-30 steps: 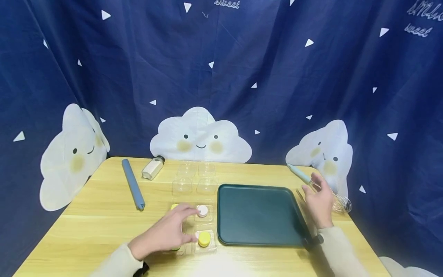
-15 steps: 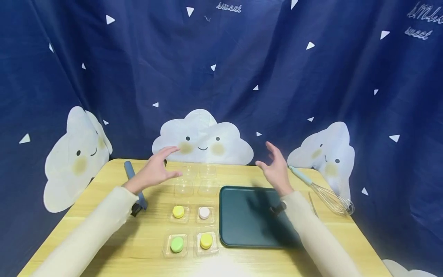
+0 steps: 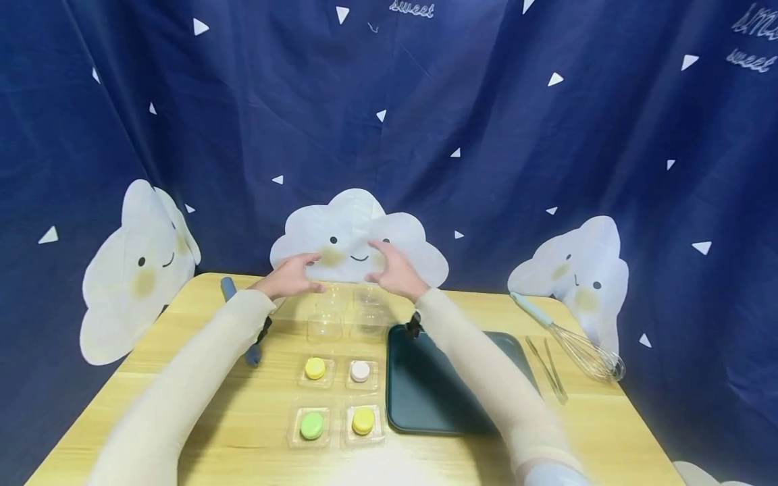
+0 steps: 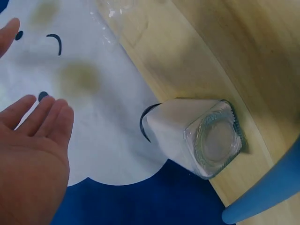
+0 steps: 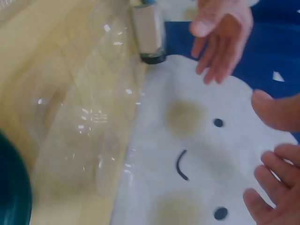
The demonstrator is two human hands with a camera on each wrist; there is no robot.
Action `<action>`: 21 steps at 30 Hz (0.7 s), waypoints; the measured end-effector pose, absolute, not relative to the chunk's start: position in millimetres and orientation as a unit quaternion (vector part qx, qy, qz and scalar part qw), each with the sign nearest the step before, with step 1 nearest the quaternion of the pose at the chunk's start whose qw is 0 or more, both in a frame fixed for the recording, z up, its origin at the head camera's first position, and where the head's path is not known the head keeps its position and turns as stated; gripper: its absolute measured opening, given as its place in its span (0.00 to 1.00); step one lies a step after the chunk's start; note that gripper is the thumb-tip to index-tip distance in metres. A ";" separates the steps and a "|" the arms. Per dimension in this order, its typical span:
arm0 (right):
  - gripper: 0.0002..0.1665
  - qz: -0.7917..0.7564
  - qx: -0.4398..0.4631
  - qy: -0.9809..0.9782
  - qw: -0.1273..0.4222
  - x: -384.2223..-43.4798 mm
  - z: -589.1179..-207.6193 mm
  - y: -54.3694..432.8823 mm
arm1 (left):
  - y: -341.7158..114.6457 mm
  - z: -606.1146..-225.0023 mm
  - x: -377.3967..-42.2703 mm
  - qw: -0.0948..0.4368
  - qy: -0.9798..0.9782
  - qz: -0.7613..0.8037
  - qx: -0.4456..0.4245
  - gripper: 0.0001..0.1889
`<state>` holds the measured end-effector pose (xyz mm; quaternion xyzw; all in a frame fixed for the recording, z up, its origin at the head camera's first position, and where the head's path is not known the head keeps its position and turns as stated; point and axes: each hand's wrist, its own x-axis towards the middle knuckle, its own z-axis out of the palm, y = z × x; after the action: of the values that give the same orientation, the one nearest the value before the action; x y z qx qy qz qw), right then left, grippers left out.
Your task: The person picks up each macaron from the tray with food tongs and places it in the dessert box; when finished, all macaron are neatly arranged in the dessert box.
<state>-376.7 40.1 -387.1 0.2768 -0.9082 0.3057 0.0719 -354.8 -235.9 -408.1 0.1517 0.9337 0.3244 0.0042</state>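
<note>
My left hand (image 3: 290,277) hovers at the back of the table with fingers extended and nothing in it. Facing it, my right hand (image 3: 396,271) is also raised, thumb and fingers apart and holding nothing. Between and below them lies a clear plastic lid (image 3: 325,327) with domed compartments. Nearer me, a clear plastic tray (image 3: 294,442) holds a yellow macaron (image 3: 315,368), a whitish one, a green macaron (image 3: 312,425) and another yellow one, each in its own compartment. A glass jar (image 4: 173,133) of white contents lies on its side near my left hand.
A dark green tray (image 3: 419,405) lies under my right forearm. Metal tongs (image 3: 550,374) and a whisk (image 3: 571,344) are to its right. A blue rod (image 3: 253,355) lies at the left, partly hidden by my left sleeve. A curtain hangs behind the table.
My left hand has left the macarons and moved to the back of the table. My right hand has come from beside the whisk, across the green tray, to the lid's far side.
</note>
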 end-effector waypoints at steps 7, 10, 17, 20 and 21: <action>0.51 0.247 0.329 -0.911 -0.029 -396.5 -408.7 6.1 | -231.3 -415.4 -367.8 0.060 0.927 0.348 0.127 0.47; 0.52 0.230 0.333 -0.913 -0.060 -401.2 -417.7 0.4 | -231.2 -420.6 -369.5 0.083 0.919 0.366 0.118 0.47; 0.52 0.211 0.305 -0.923 -0.101 -403.4 -434.1 -6.1 | -231.1 -432.8 -369.7 0.115 0.916 0.364 0.122 0.45; 0.53 0.193 0.305 -0.927 -0.103 -403.5 -439.8 -9.9 | -231.9 -437.4 -370.0 0.111 0.922 0.353 0.116 0.44; 0.53 0.186 0.307 -0.928 -0.104 -403.4 -441.4 -11.3 | -231.9 -438.3 -369.8 0.108 0.923 0.349 0.117 0.44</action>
<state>-403.4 -11.3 -441.4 0.3067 -0.9277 0.1857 -0.1036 -369.8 -231.9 -438.3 0.1169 0.9233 0.3494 0.1084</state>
